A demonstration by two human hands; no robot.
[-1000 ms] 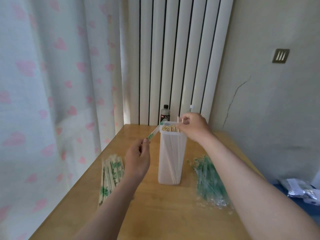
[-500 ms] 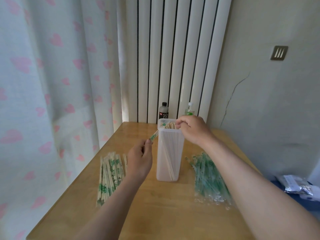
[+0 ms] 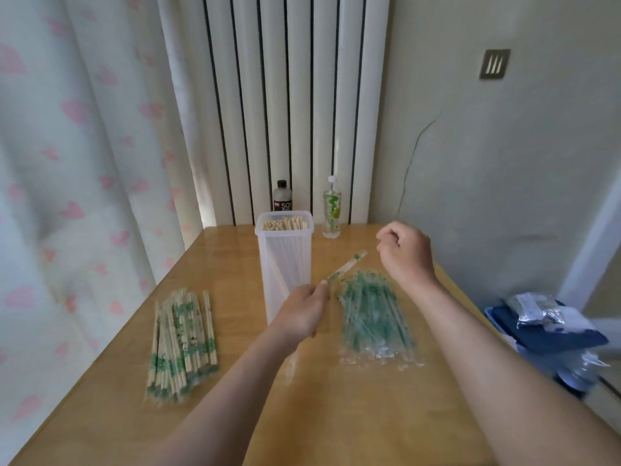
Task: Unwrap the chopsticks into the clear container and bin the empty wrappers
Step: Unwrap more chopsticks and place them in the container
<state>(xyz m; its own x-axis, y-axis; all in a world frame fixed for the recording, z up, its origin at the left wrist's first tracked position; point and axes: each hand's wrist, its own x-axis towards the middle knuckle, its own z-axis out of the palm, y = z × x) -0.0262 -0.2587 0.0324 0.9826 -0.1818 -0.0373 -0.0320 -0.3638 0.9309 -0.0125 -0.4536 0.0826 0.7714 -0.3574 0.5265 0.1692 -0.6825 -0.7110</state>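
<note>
So that pair's in. The right hand is off the container now and hangs up to the right of it, fingers curled in with nothing in them as far as I can see. Half a second ago it was right on the rim, feeding sticks in. The chopsticks stand packed inside the container, ends showing at the top.

The left hand sits just in front of the container, a bit to the right, thumb and forefinger pinching the near end of a wrapper that looks empty. Earlier that wrapper pointed at the container's left rim. Now it's swung over to the right side, slanting up above the far end of the wrapper pile lying right of the container.

My read is that the unwrapping for this pair is done and only the wrapper is left to get rid of. I can't make out a bin, so it probably lands on that pile for now. The wrapped stack left of the container is still thick, so there's loads to go.

With the right hand moved away, the green bottle behind the container shows fully, next to the dark bottle.
</note>
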